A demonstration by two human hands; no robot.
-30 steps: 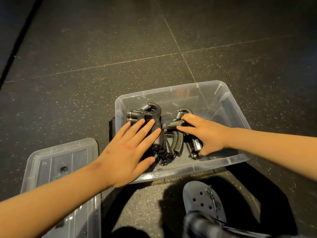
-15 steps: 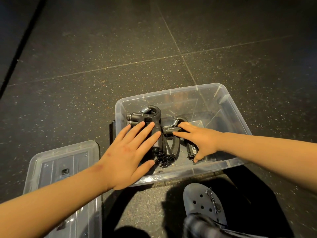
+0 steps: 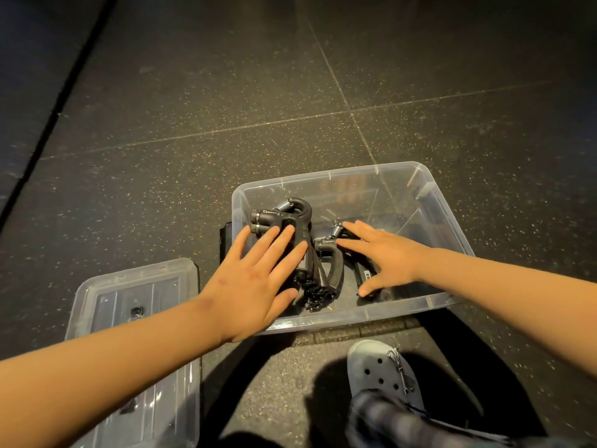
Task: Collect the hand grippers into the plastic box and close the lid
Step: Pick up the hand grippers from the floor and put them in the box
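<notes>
A clear plastic box [image 3: 449, 218] stands on the dark floor, holding several black hand grippers [image 3: 294, 215] in its left half. My left hand [image 3: 255, 279] lies flat with straight fingers on the left pile of grippers. My right hand [image 3: 384, 253] reaches in from the right, its fingers spread over another hand gripper [image 3: 332, 266]. The clear lid [image 3: 135, 286] lies flat on the floor to the left of the box, partly under my left forearm.
Dark speckled floor tiles surround the box. My foot in a grey perforated clog [image 3: 384, 373] is just in front of the box. A dark flat object [image 3: 226, 240] sticks out at the box's left side.
Both hands have stayed on the grippers in the box. The right hand's fingers have spread a little flatter, and the view has shifted slightly.
</notes>
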